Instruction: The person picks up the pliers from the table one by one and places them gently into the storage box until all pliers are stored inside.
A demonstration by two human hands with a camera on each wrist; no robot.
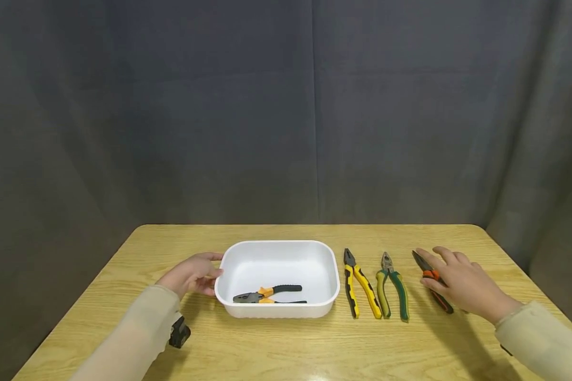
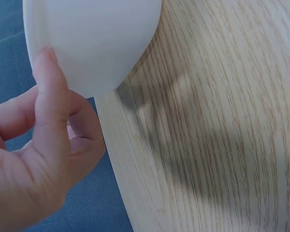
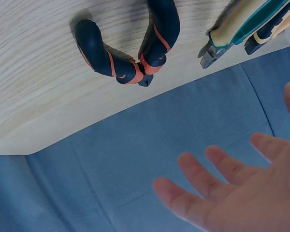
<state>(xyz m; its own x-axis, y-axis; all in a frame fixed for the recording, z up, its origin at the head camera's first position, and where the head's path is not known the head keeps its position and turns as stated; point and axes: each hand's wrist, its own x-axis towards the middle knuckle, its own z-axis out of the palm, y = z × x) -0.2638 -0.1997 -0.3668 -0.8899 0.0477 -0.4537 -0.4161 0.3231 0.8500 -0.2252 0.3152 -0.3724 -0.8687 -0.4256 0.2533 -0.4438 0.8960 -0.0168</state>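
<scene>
My left hand [image 1: 197, 274] is at the left end of a white plastic tray [image 1: 336, 275]. In the left wrist view, its thumb lies on the tray's wall [image 2: 96, 43] and its other fingers curl behind the rim. Inside the tray lie pliers with orange and black handles [image 1: 266, 292]. On the right, my right hand [image 1: 464, 280] hovers with spread fingers over pliers with black and orange-red handles [image 1: 442, 301], partly covering them in the head view. The right wrist view shows that hand apart from these pliers [image 3: 162, 29], whose handles are spread.
Between the tray and my right hand lie yellow-and-black pliers [image 1: 364, 288] and green-and-yellow pliers [image 1: 402, 296], handles toward me. All stand on a wooden table [image 1: 276, 346]. A dark curtain [image 1: 267, 132] hangs behind its far edge.
</scene>
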